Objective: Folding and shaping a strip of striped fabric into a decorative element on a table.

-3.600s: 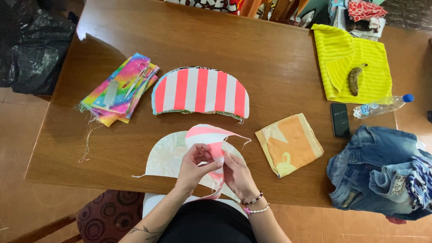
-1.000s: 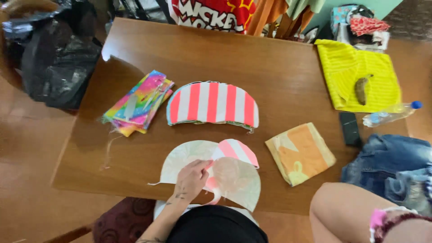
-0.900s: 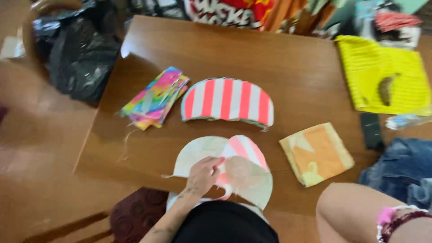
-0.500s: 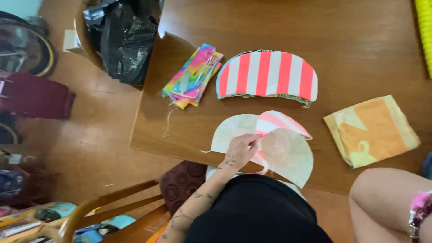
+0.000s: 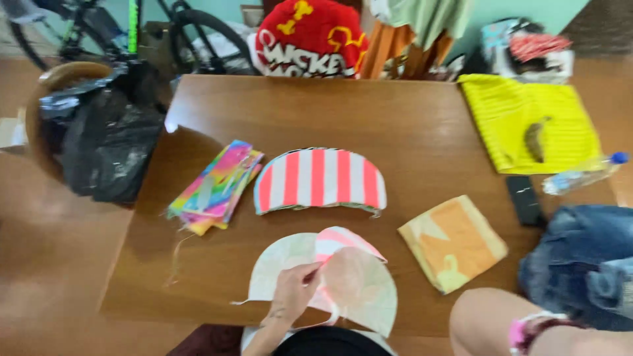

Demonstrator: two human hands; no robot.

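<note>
At the near edge of the wooden table [image 5: 409,125], the left hand [image 5: 292,292] pinches the pink-striped fabric piece [image 5: 343,244], which lies over pale cut pieces [image 5: 359,290]. A striped stack [image 5: 320,181] sits mid-table (rainbow cloth [image 5: 214,188] beside it). The right hand's grip cannot be told; only the forearm [image 5: 514,326] shows.

The worktop [image 5: 409,125] is brown wood with a smooth, glossy varnish that catches the light. The striped piece [image 5: 320,181], the pale curved pieces [image 5: 356,290] and the orange folded square [image 5: 452,242] all look like soft matt cloth. The black bag [image 5: 109,148] is shiny, crinkled plastic.
</note>
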